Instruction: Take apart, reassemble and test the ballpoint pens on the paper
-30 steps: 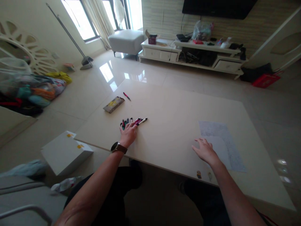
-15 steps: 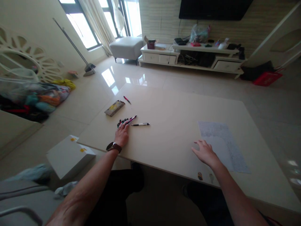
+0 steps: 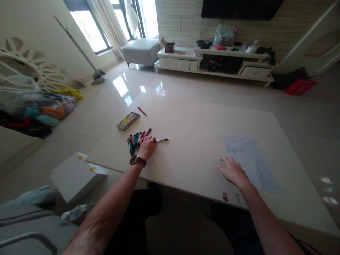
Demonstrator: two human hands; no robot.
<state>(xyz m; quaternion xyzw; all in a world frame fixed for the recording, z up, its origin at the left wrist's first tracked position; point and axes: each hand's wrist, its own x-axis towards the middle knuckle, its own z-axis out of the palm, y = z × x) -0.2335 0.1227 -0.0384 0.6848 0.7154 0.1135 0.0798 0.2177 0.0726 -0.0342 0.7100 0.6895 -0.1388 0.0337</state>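
Observation:
My left hand (image 3: 147,147), with a dark watch on its wrist, is closed over the near end of a white-and-black pen (image 3: 162,140) lying on the table. Its fingers hide part of that pen. Just left of the hand, several coloured pens (image 3: 134,140), green, blue, red and purple among them, lie side by side in a loose row. My right hand (image 3: 233,171) is open with bent, spread fingers. It rests at the left edge of a sheet of paper (image 3: 256,159) covered in lines of writing, and holds nothing.
Beyond the pens lie a grey-and-yellow box (image 3: 128,121) and a single red pen (image 3: 142,111). Two small objects, one a dark-and-orange piece (image 3: 225,196), sit by the near edge of the white table (image 3: 191,141). A white box (image 3: 77,175) stands below at left.
My left hand has shifted right from the row of coloured pens onto the white-and-black pen, uncovering the row. The purple pen now lies with the others. My right hand stays nearly still.

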